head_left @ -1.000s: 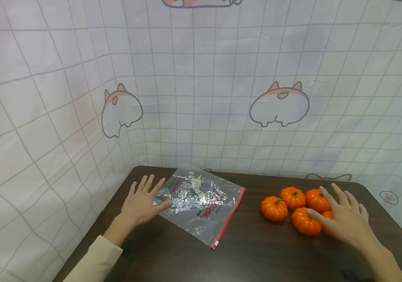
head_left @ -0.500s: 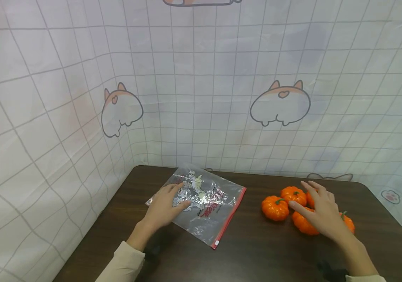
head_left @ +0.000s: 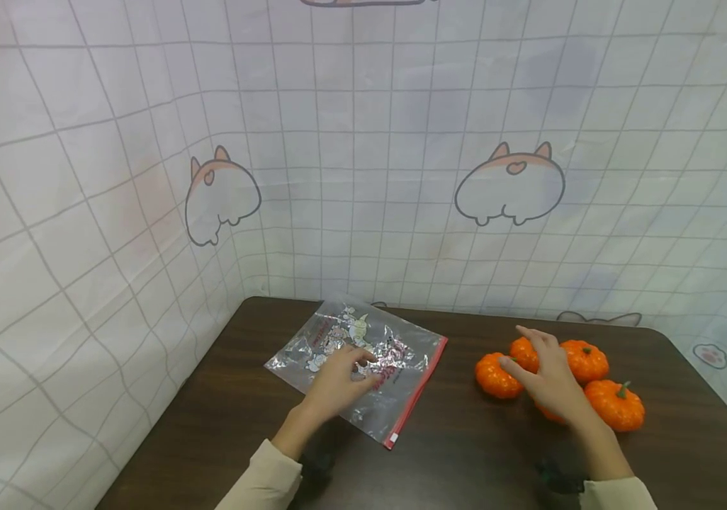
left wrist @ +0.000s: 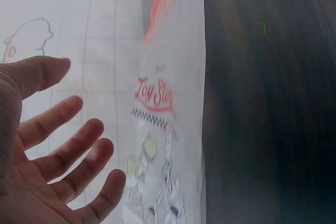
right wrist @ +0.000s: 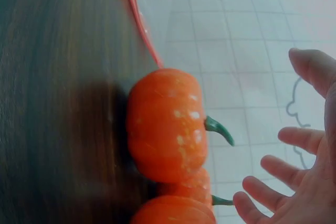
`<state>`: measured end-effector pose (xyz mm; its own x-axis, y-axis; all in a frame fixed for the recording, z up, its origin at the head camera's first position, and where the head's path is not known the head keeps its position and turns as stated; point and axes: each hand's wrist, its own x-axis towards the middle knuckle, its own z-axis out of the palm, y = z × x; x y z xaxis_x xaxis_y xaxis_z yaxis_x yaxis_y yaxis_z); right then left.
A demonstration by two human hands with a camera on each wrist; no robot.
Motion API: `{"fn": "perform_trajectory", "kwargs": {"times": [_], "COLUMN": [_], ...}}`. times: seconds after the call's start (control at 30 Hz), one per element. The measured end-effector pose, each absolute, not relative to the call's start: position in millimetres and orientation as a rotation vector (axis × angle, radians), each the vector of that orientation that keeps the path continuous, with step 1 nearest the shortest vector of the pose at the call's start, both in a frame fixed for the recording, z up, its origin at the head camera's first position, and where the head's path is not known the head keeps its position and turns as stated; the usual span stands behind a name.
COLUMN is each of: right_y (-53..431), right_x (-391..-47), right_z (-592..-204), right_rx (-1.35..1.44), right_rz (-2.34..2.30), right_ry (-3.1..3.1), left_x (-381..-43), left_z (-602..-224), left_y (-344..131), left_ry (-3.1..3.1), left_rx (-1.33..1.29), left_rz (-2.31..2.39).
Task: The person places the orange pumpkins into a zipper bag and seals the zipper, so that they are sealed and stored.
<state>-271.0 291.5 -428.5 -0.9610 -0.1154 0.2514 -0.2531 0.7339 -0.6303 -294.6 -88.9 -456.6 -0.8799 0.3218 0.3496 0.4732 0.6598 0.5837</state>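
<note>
A clear zip bag (head_left: pixel 395 354) with cartoon print and a red slider edge lies flat on the dark wooden table (head_left: pixel 465 467). Over its near part hovers my left hand (head_left: pixel 338 382), fingers loosely bent. In the left wrist view that hand (left wrist: pixel 63 166) shows its spread fingers holding nothing, beside the printed bag (left wrist: pixel 163 103). Several small orange pumpkins (head_left: pixel 583 361) sit clustered on the right. Above them is my right hand (head_left: pixel 548 379), partly covering some. The right wrist view has the relaxed fingers apart from a green-stemmed pumpkin (right wrist: pixel 168 124).
A white grid-patterned cloth (head_left: pixel 363 212) with cartoon animals hangs behind the table and along its left side. The table's back edge runs just beyond the bag and the pumpkins.
My left hand has moved right, from the bag's left side to over its near part, its fingers less spread. The right hand has shifted left over the pumpkins, uncovering the rightmost one.
</note>
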Motion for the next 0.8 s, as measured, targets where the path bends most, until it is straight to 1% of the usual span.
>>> {"fn": "perform_trajectory", "kwargs": {"times": [0.3,0.53,0.8], "right_y": [285,285,281], "right_x": [-278,-280,-280], "right_z": [-437,-441,-447], "right_rx": [0.225,0.224,0.23], "right_rz": [1.009,0.958,0.931], "right_ry": [-2.786,-2.809,-2.853], "left_x": [-287,-282,-275], "left_z": [-465,-469,-472], "left_y": [-64,-53,-50], "left_ry": [-2.832,-2.961,-3.034], "left_rx": [-0.749,-0.806,-0.815], "left_rz": [-1.012,-0.749,-0.595]}}
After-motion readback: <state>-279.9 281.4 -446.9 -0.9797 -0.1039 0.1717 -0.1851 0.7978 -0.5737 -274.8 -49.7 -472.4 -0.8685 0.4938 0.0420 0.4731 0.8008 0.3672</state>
